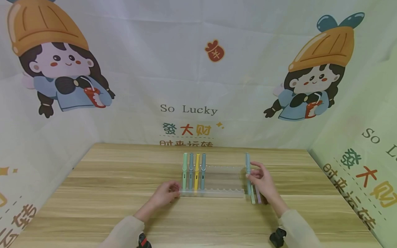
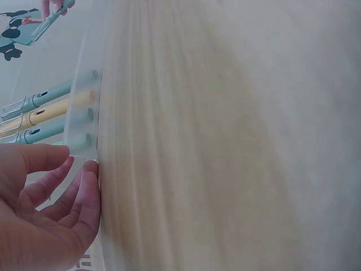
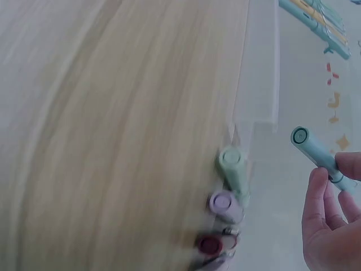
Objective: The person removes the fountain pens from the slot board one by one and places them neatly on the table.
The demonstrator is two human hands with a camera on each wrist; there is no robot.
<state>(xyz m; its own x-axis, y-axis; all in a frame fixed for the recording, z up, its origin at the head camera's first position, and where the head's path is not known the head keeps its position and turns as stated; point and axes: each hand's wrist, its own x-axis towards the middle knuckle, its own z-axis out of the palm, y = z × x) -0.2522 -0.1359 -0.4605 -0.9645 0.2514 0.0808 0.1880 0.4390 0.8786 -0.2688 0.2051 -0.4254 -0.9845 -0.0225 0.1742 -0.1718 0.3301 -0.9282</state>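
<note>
My right hand [image 1: 262, 179] pinches a light blue pen [image 1: 247, 162] between thumb and fingers, holding it upright off the right end of a clear plastic pen rack [image 1: 214, 193]. The right wrist view shows the pen's round end [image 3: 300, 135] above the table. My left hand [image 1: 165, 193] is at the rack's left end, its thumb and fingertips [image 2: 62, 151] touching the corner, fingers loosely bent. On the rack's left side, side by side, lie a light green pen [image 1: 184, 175], a blue pen [image 1: 191, 172], a yellow pen [image 1: 196, 177] and another blue pen [image 1: 203, 172].
Under and beside my right hand lie loose pens: a light green one [image 3: 231, 161], a purple one [image 3: 223, 202] and a dark red one [image 3: 210, 245], with more at the frame's edge. The wooden table [image 1: 201, 224] meets a printed cloth backdrop [image 1: 139, 86] behind.
</note>
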